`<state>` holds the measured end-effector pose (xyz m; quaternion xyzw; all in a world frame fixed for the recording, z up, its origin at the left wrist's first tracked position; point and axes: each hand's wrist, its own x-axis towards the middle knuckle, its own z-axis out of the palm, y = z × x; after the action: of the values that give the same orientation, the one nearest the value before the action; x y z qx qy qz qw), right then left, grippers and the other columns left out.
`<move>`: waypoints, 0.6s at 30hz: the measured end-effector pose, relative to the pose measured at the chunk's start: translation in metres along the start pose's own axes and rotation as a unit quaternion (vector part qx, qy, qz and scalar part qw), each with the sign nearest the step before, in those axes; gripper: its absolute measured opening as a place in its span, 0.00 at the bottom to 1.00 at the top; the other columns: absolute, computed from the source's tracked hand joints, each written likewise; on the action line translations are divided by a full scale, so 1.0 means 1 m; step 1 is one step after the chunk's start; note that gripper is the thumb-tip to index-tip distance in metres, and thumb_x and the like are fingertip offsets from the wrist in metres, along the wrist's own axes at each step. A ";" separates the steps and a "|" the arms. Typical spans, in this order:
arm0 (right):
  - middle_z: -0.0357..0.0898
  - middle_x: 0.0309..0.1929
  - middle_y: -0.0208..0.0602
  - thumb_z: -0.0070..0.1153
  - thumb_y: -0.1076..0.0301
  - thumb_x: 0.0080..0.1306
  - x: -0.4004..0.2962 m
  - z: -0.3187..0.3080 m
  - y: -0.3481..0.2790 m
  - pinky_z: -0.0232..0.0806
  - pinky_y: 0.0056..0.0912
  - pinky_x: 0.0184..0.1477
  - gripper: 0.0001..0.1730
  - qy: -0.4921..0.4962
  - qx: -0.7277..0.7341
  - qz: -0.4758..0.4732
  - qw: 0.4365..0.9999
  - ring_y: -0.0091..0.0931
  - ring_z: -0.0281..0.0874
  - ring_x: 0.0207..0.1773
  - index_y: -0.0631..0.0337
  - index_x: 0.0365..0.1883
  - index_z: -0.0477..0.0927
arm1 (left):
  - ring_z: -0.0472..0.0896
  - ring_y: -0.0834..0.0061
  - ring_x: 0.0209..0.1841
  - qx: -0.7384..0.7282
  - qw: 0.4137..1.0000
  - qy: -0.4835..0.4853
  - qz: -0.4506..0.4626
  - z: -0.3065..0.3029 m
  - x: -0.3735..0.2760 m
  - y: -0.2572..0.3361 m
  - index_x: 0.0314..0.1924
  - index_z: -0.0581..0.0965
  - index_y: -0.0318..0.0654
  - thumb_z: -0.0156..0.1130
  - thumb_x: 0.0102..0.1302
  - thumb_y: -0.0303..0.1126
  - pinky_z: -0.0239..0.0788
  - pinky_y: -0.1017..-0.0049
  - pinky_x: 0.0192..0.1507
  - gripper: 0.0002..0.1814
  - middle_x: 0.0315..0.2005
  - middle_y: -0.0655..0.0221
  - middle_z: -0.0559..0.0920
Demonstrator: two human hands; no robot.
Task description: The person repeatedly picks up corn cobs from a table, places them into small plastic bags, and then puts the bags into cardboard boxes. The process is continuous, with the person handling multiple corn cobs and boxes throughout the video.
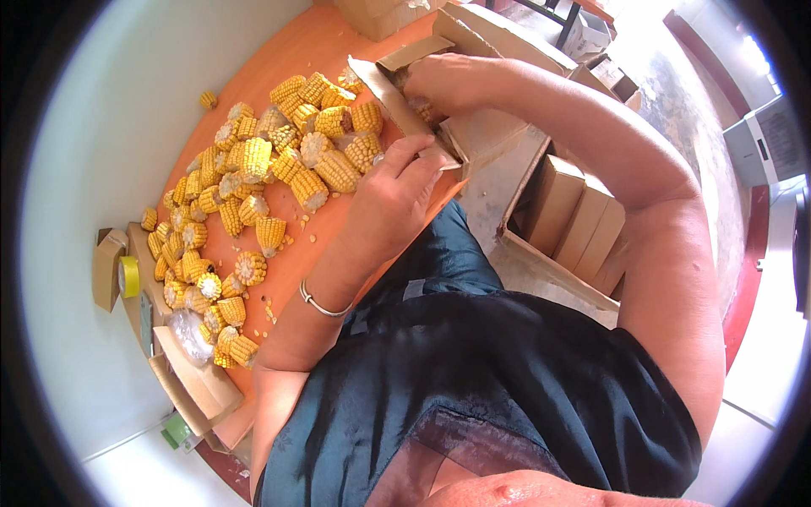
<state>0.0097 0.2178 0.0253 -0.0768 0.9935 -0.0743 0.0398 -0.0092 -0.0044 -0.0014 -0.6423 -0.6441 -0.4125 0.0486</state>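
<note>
My left hand, with a bangle at the wrist, grips the near end of a raised flap on an open cardboard box. My right hand reaches down into that box. Its fingers are mostly hidden by the flaps, so what they hold cannot be seen. A bit of yellow corn shows under the right hand inside the box. Beyond the flap, a large heap of cut corn cob pieces lies across the orange table. The nearest pieces lie just left of my left hand.
Below the table at right stands a carton holding several smaller boxes. Yellow tape, a clear plastic bag and an open cardboard box sit at the table's left end. Another carton stands at the far end. Loose kernels dot the tabletop.
</note>
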 end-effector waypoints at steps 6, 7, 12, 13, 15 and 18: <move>0.83 0.41 0.52 0.57 0.71 0.56 0.003 0.001 -0.024 0.74 0.42 0.45 0.12 -0.035 -0.013 0.070 0.997 0.43 0.83 0.45 0.65 0.36 0.86 | 0.81 0.55 0.45 0.038 0.999 0.004 0.032 0.004 0.004 -0.002 0.42 0.79 0.33 0.62 0.63 0.22 0.75 0.65 0.46 0.07 0.46 0.55 0.79; 0.83 0.42 0.52 0.57 0.70 0.55 0.001 0.001 -0.021 0.73 0.41 0.47 0.13 -0.029 0.017 0.078 0.996 0.43 0.82 0.47 0.65 0.38 0.85 | 0.81 0.55 0.45 0.039 0.999 0.002 0.038 0.005 0.006 -0.001 0.42 0.79 0.33 0.62 0.63 0.22 0.75 0.65 0.46 0.07 0.46 0.55 0.79; 0.78 0.52 0.45 0.61 0.67 0.58 -0.041 -0.018 -0.015 0.69 0.42 0.55 0.19 0.182 0.133 0.069 0.972 0.42 0.75 0.55 0.61 0.48 0.79 | 0.81 0.56 0.45 0.019 0.999 0.001 0.037 0.002 0.008 0.003 0.41 0.78 0.33 0.63 0.61 0.21 0.75 0.68 0.46 0.08 0.45 0.56 0.79; 0.78 0.50 0.44 0.61 0.67 0.58 -0.055 -0.017 -0.016 0.69 0.43 0.55 0.17 0.204 0.116 0.087 0.968 0.42 0.75 0.54 0.61 0.46 0.79 | 0.81 0.56 0.45 0.018 0.999 0.006 0.037 0.003 0.008 0.001 0.41 0.78 0.33 0.63 0.61 0.21 0.75 0.68 0.46 0.08 0.45 0.56 0.79; 0.78 0.45 0.43 0.62 0.67 0.58 -0.081 -0.014 -0.021 0.69 0.44 0.54 0.14 0.247 0.083 0.120 0.958 0.42 0.75 0.52 0.61 0.43 0.80 | 0.80 0.58 0.45 0.013 0.999 0.006 0.031 0.004 0.005 -0.001 0.41 0.78 0.33 0.64 0.61 0.21 0.74 0.69 0.47 0.09 0.47 0.56 0.78; 0.76 0.40 0.42 0.57 0.68 0.62 -0.107 0.017 -0.038 0.69 0.41 0.52 0.08 0.167 -0.093 0.048 0.980 0.42 0.74 0.48 0.61 0.38 0.79 | 0.79 0.56 0.49 0.012 0.998 0.018 0.051 0.012 0.007 0.000 0.43 0.78 0.35 0.64 0.62 0.24 0.73 0.66 0.50 0.09 0.50 0.54 0.76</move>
<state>0.1222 0.1953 0.0219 -0.0191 0.9912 0.0088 -0.1304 -0.0047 0.0080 -0.0048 -0.6660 -0.6147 -0.4133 0.0885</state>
